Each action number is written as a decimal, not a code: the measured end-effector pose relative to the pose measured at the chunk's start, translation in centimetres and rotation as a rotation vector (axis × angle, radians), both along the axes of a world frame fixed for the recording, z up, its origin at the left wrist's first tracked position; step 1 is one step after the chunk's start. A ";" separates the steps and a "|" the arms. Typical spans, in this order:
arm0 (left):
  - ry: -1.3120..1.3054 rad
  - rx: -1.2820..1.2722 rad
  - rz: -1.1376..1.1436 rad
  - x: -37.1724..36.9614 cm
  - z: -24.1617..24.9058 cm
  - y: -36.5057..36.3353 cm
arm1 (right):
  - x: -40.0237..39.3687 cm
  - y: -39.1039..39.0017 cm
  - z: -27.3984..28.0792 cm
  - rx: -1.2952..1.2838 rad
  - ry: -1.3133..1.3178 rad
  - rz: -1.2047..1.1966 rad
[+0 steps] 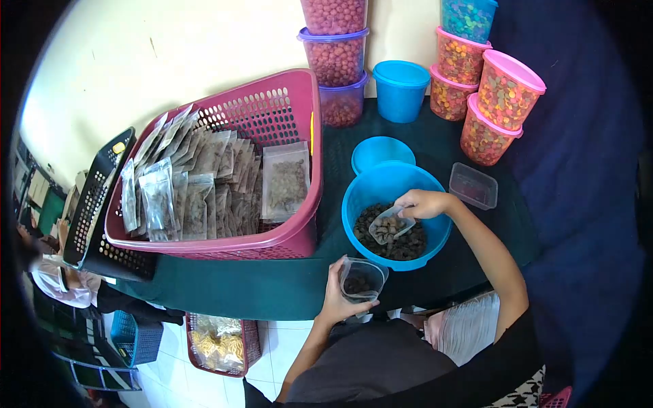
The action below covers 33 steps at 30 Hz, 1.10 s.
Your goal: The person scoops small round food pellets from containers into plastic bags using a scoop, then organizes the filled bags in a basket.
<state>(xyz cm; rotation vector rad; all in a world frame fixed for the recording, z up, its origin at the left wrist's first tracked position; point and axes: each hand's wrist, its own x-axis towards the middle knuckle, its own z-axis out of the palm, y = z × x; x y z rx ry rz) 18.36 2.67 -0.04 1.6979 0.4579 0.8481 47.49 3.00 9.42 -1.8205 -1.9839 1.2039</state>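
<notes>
My right hand [425, 202] is closed on the handle of a clear plastic scoop [386, 230], which is filled with dark, lumpy pieces. It is inside a round blue tub [445, 234] and low over more of the same dark pieces [408, 251]. Just in front of the tub, at the table's near edge, my left hand [333, 299] grips a clear plastic pouch [367, 291]. The pouch's mouth is open upward, and some dark pieces lie at its bottom.
A maroon basket [224, 249] full of packed pouches [204, 163] stands left, beside a black basket [95, 204]. A blue lid [383, 153], a clear tray [474, 185], a lidded blue tub [401, 92] and stacked candy tubs [500, 102] are behind. A person [64, 279] is far left.
</notes>
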 end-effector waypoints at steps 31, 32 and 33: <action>0.076 0.154 0.042 -0.4 0.2 -0.2 | -15.7 -6.0 9.2 0.782 -1.089 -0.026; 0.088 0.137 0.049 -0.6 0.7 -0.2 | -14.4 -5.7 9.7 0.834 -1.064 -0.114; 0.141 0.150 0.039 -0.8 0.7 -0.1 | -13.2 -5.4 10.0 0.763 -1.010 -0.195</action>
